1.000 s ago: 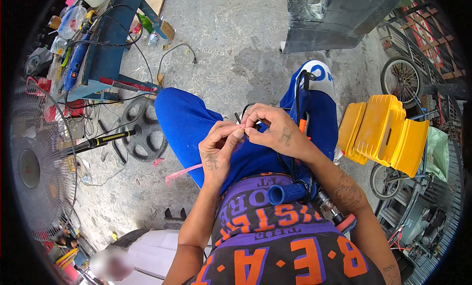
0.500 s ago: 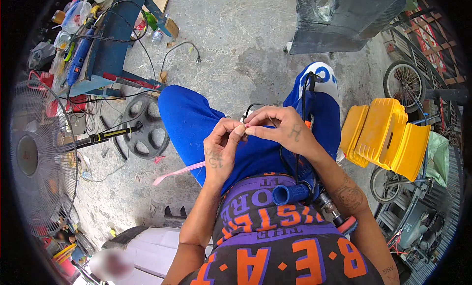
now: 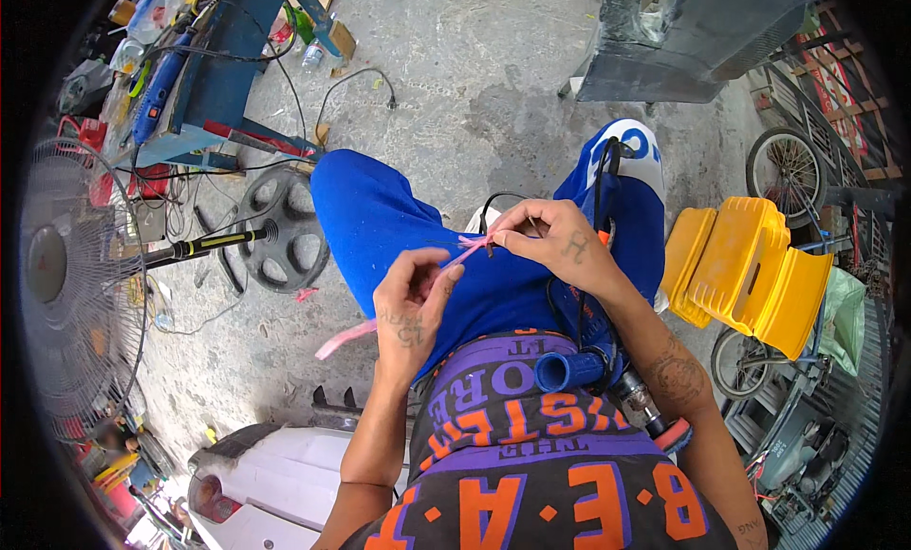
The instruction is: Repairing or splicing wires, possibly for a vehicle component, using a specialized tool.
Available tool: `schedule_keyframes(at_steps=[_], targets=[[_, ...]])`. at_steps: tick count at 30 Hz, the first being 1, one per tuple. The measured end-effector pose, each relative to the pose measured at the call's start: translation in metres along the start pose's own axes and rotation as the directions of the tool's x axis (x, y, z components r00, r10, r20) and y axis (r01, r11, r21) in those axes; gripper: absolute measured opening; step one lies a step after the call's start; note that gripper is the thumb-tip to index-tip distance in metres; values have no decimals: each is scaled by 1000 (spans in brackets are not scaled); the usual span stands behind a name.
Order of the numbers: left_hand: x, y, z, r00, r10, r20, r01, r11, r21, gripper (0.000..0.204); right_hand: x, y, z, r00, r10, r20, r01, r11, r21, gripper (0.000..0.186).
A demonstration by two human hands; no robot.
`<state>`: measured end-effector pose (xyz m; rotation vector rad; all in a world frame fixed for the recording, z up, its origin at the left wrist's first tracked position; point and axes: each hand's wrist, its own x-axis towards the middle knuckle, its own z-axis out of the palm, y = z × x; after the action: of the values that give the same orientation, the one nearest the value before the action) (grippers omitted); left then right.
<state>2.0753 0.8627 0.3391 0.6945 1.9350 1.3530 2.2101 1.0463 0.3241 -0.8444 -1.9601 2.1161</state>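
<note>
A pink strip of thin plastic or cloth [image 3: 343, 340] passes through my left hand [image 3: 410, 308], its tail hanging out to the left. The fingers of that hand are curled, with the thumb pressed toward them. From there the strip runs up to my right hand [image 3: 560, 247], which pinches it between thumb and forefinger. A small pink knot or loop shows at those fingertips, beside a thin dark wire or cable end. What exactly the strip wraps is too small to tell. On my lap, below the right hand, lies a power tool with a blue side handle [image 3: 567, 371].
To the left stand a fan [image 3: 66, 275], a black wheel cover [image 3: 282, 229] and a blue workbench [image 3: 216, 104]. Yellow plastic pieces [image 3: 735, 265] and bicycles are at the right. A large grey panel [image 3: 697, 61] stands ahead; a white body part [image 3: 280, 484] lies behind left.
My left hand has moved down and left, away from the right fingertips. The pink strip now stretches between the hands, where before both hands' fingertips met.
</note>
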Motion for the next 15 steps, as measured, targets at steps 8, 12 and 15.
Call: schedule_keyframes(at_steps=[8,12,15], targets=[[-8,10,-5,997,73,-5,-71,982,177,12,0,-2,3,1000,23,15,-22,1000,-21,11],[-6,6,-10,997,69,-25,-65,988,142,8,0,6,2,995,-101,5,101,994,-53,11],[-6,4,-16,998,53,-25,-48,987,156,9,-3,5,2,985,-170,-10,165,968,-188,11]])
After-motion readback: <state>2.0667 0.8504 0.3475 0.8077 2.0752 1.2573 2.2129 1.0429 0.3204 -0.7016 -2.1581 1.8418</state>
